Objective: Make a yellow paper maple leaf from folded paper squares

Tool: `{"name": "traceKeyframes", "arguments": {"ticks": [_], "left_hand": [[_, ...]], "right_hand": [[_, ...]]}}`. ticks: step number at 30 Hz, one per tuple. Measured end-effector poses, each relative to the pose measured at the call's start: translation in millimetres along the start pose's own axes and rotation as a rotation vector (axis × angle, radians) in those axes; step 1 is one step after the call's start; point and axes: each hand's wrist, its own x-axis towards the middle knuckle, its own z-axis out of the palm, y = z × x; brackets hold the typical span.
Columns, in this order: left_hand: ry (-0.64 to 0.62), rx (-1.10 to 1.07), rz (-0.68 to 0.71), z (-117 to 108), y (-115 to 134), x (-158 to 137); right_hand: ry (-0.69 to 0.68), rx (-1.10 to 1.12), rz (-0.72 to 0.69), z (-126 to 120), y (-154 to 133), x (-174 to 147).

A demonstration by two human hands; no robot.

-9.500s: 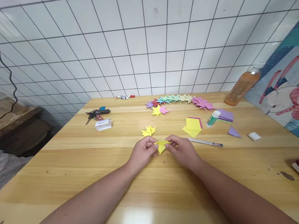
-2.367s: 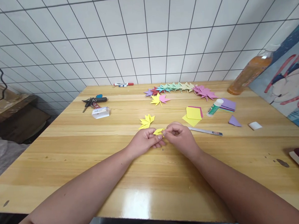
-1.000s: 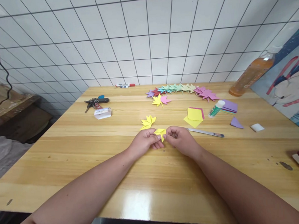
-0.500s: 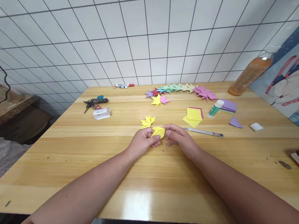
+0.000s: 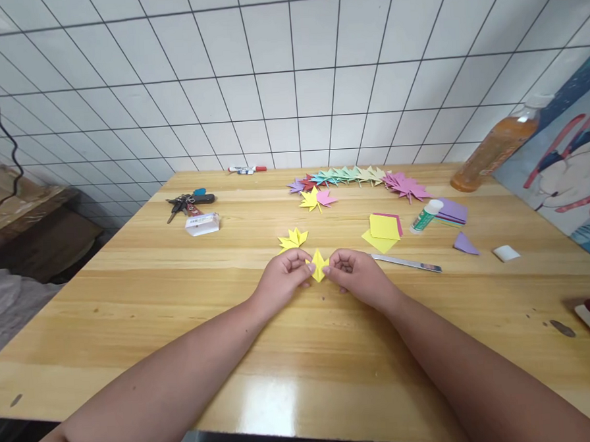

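Between my two hands is a small folded piece of yellow paper, with pointed tips at top and bottom. My left hand pinches its left side between thumb and fingers. On the opposite side, my right hand grips the paper's right edge with thumb and curled fingers. Just behind my left hand lies a folded yellow paper leaf, its lower part hidden by my fingers. To the right of my right hand rests a flat metal strip, perhaps a knife or ruler.
Folded paper leaves in several colours line the back, with a yellow leaf before them. At right are yellow paper squares, a glue stick, purple paper and a bottle. Keys and a small box sit left.
My right hand has closed on the yellow paper's right side. The paper has turned and now shows an upright pointed shape, held from both sides.
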Motion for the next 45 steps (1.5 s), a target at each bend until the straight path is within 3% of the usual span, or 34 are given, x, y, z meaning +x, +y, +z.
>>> {"name": "traceKeyframes", "arguments": {"ticks": [4, 8, 15, 19, 22, 25, 32, 35, 39, 45], "left_hand": [[-0.009, -0.081, -0.037, -1.9, 2.5, 1.9], [-0.088, -0.068, -0.055, -0.6, 0.8, 2.2], [-0.053, 0.005, -0.110, 0.5, -3.0, 3.5], [-0.026, 0.216, -0.017, 0.7, -4.4, 1.1], [-0.025, 0.235, 0.071, 2.6, -5.0, -2.4], [-0.016, 0.214, 0.107, 5.1, -3.0, -5.7], [-0.028, 0.286, 0.211, 7.2, 7.0, -10.4], [-0.010, 0.275, 0.192, 6.3, 4.0, -8.8], [-0.135, 0.237, 0.092, 5.4, -2.0, -3.9], [-0.172, 0.324, 0.154, 5.2, 4.0, -3.7]], "right_hand": [[-0.020, -0.126, -0.047, -0.3, 1.9, 0.0], [-0.013, -0.044, -0.123, -0.8, 4.1, 2.0], [-0.053, 0.050, -0.058, -1.0, -3.9, -2.9], [0.016, -0.100, -0.152, 4.0, -8.3, -7.2], [0.113, -0.185, -0.162, 9.2, -6.2, -6.0], [0.117, -0.091, -0.116, 12.4, -3.6, -2.7], [-0.056, 0.294, 0.013, 9.7, -6.0, 0.9], [-0.059, 0.308, 0.004, 7.7, -5.5, 1.0], [0.049, 0.240, -0.048, 6.5, -3.8, 1.0], [0.036, 0.351, 0.011, 5.7, -4.3, 1.5]]}}
